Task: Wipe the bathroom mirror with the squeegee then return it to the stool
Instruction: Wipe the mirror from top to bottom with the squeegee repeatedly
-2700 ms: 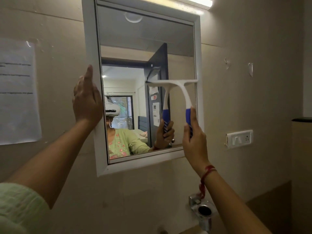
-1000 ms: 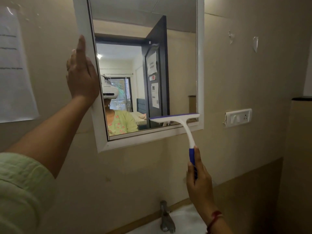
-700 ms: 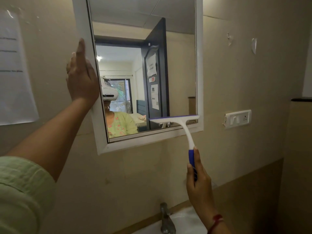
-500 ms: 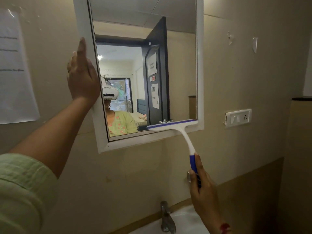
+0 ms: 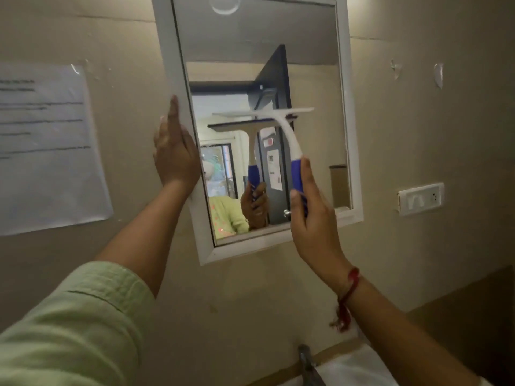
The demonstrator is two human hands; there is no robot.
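Observation:
The white-framed mirror (image 5: 344, 112) hangs on the beige wall. My right hand (image 5: 313, 218) grips the blue handle of the white squeegee (image 5: 281, 121), whose blade lies level across the middle of the glass, slightly apart from its reflection. My left hand (image 5: 174, 151) rests flat, fingers up, against the mirror's left frame edge. No stool is in view.
A paper notice (image 5: 47, 146) is taped to the wall at left. A white switch plate (image 5: 420, 197) sits right of the mirror. Below, a tap (image 5: 306, 360) and the white basin edge (image 5: 359, 369) show at the bottom.
The squeegee has gone from the mirror's bottom edge up to mid-glass and shifted left. My left hand stays on the frame. The camera has tilted up.

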